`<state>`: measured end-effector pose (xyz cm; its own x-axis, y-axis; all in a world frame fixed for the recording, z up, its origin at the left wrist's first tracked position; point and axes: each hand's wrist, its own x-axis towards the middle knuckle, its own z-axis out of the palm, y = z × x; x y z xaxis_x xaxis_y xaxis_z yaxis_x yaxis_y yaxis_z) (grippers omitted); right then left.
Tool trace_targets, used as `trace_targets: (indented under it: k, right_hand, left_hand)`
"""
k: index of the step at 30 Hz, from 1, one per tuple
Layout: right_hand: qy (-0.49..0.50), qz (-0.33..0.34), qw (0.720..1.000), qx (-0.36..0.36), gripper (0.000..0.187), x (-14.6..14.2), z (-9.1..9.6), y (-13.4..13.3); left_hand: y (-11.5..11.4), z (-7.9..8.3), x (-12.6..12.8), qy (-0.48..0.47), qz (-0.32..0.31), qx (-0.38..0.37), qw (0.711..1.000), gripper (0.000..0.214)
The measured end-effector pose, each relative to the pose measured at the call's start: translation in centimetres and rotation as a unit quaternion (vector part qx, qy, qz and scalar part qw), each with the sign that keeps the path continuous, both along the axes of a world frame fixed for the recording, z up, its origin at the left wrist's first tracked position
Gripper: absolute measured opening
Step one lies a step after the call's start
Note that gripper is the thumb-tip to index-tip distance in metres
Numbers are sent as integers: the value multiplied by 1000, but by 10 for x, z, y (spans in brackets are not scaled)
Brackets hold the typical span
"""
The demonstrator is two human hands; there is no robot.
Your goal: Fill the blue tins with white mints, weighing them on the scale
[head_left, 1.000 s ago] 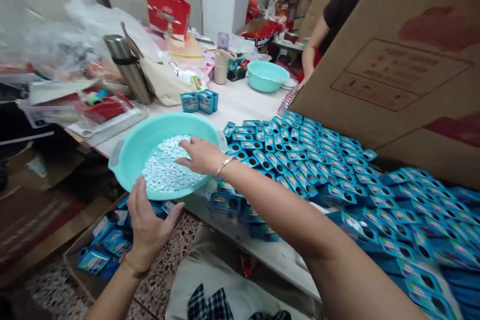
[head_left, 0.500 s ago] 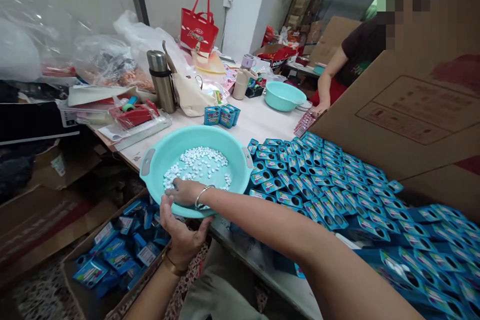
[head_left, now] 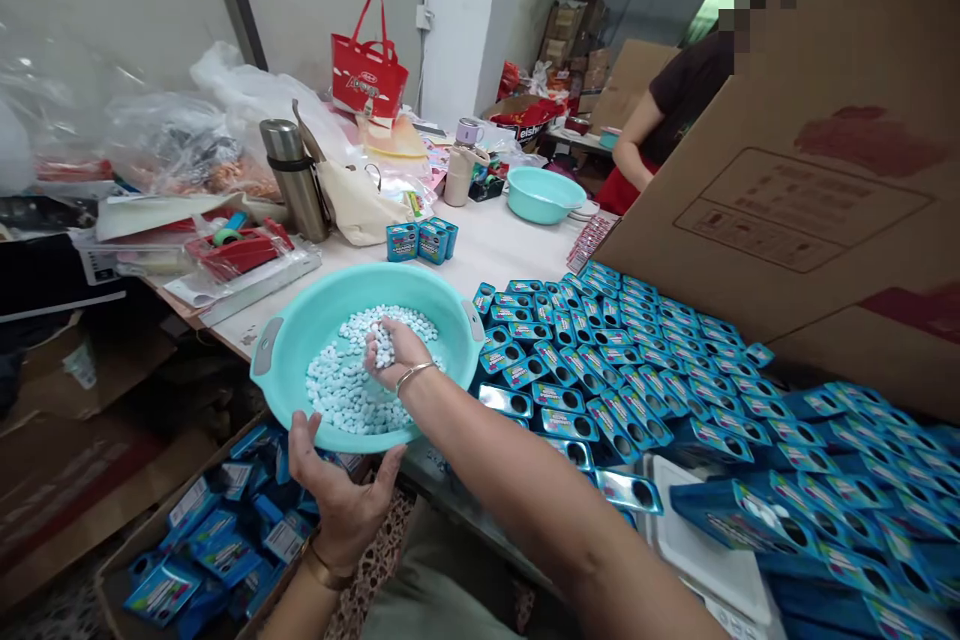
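Observation:
A turquoise basin [head_left: 281, 375] with grey handles sits at the table's near edge, with many small white tablets [head_left: 337, 390] over its bottom. My right hand [head_left: 401, 355] is over the basin, palm turned up and fingers curled around a heap of the tablets. Below the basin's near side, my left hand [head_left: 341, 495] has its thumb and fingers spread, the fingertips at the basin's wall. Right of the basin, blue packs [head_left: 555, 395] with round dark holes on top stand in tight rows. A few blue packs [head_left: 420, 240] stand upright behind the basin.
A white scale [head_left: 712, 560] lies among the packs. At lower left is a carton [head_left: 120, 560] of blue packs. A large cardboard box [head_left: 810, 220] rises at right, partly hiding another person [head_left: 667, 110]. A steel flask [head_left: 292, 180] and second basin [head_left: 544, 195] stand farther back.
My right hand has risen from the tablets at the basin's near left with a handful. The tablets have spread along the near side. My left hand has moved slightly down. The view has shifted.

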<state>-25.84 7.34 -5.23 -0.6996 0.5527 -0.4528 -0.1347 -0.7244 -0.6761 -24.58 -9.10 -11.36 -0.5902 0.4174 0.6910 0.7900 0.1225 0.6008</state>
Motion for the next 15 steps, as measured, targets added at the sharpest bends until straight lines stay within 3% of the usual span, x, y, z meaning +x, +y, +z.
trace_targets:
  k: [4, 9, 12, 15]
  right_hand:
    - [61, -47, 997, 22, 34, 5, 3, -3]
    - [113, -75, 989, 54, 46, 20, 24, 0]
    - [145, -65, 987, 24, 34, 45, 44, 5]
    - [227, -68, 970, -59, 27, 96, 66, 10]
  left_hand:
    - [0, 4, 2, -4, 7, -12, 1000, 112]
    - [-1, 7, 0, 3, 9, -9, 1000, 114]
    - [-1, 23, 3, -19, -8, 2, 1000, 108]
    - [4, 52, 21, -56, -51, 41, 996, 95]
